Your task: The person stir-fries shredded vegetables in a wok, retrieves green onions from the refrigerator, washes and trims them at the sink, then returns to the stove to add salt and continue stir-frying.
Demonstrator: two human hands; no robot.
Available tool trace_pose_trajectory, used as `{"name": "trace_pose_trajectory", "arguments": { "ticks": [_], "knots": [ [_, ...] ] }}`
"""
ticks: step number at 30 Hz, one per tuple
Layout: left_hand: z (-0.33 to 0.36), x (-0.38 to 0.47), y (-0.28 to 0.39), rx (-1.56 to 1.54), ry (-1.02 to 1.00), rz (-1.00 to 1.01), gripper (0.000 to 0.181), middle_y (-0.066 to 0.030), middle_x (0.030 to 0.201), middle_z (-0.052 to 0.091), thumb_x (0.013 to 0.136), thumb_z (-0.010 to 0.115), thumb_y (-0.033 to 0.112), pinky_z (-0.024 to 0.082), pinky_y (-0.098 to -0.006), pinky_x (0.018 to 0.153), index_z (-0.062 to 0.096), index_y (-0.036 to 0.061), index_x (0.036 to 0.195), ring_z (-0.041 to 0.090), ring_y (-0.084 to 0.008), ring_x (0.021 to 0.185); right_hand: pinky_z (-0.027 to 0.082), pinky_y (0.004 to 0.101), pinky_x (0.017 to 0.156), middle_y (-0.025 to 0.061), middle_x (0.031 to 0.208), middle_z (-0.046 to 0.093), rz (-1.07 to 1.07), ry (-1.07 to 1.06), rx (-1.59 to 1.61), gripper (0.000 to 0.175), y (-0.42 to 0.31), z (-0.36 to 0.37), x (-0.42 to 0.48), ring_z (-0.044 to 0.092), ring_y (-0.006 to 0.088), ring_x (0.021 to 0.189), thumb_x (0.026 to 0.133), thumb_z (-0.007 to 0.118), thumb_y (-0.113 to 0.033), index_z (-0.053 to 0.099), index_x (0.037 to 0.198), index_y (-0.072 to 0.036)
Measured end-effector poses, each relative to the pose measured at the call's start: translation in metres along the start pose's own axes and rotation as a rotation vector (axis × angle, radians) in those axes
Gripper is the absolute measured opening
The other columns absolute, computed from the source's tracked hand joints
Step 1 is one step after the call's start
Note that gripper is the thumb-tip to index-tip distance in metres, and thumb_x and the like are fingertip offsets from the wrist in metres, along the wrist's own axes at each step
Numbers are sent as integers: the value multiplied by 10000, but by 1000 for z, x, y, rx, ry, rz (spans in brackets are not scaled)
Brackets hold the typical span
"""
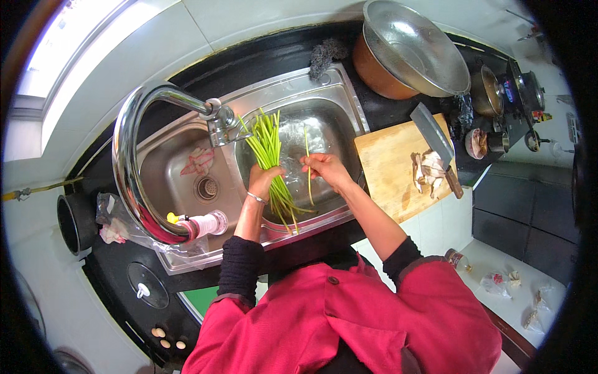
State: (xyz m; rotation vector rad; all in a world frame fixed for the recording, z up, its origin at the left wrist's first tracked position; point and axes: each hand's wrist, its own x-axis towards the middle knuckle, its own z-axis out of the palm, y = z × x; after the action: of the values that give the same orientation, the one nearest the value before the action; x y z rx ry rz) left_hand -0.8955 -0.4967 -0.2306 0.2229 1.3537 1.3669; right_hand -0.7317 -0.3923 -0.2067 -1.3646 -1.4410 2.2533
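Note:
My left hand grips a thick bunch of green stalks, which look like garlic shoots, over the right basin of a stainless steel sink. Their tips point toward the wall; the other ends hang toward the front rim. A bracelet circles my left wrist. Just to the right, my right hand pinches one loose stalk between thumb and fingers, apart from the bunch. Water glistens in the basin beneath both hands. The palm side of the left hand is hidden behind the stalks.
A curved chrome faucet arches over the left basin, where a crumpled cloth lies. To the right, a cleaver rests on a wooden cutting board beside sliced food. Behind stands a metal colander on a brown basin.

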Motion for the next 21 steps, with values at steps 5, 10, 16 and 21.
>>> {"name": "trace_pose_trajectory", "arguments": {
  "ticks": [5,10,16,21],
  "knots": [
    [16,-14,19,-22,-112,-2,232,-65,721,592,660,665,28,467,-273,572,578,-10,872,579,-159,612,409,190,643,6,809,625,-63,-9,173,244,-10,6,-15,509,46,712,890,540,-210,625,1031,-31],
    [32,-21,32,-43,-324,91,342,-71,805,627,695,652,37,487,-267,657,586,-12,1027,604,-157,699,380,200,594,-22,739,585,-116,-94,388,227,-15,17,-11,474,52,641,886,541,-194,635,995,-19],
    [36,-29,41,-11,-383,53,405,-45,770,592,688,659,55,464,-251,604,561,-10,1076,568,-132,646,376,193,564,-12,722,591,-313,68,360,58,-27,26,-21,489,40,626,787,646,-74,633,792,-18],
    [37,-36,53,29,-382,83,315,-32,721,573,678,653,15,450,-253,560,556,-11,976,551,-126,596,330,181,512,4,751,605,-276,132,308,73,-53,17,-30,451,39,571,766,667,-71,630,711,-40]
  ]
}}
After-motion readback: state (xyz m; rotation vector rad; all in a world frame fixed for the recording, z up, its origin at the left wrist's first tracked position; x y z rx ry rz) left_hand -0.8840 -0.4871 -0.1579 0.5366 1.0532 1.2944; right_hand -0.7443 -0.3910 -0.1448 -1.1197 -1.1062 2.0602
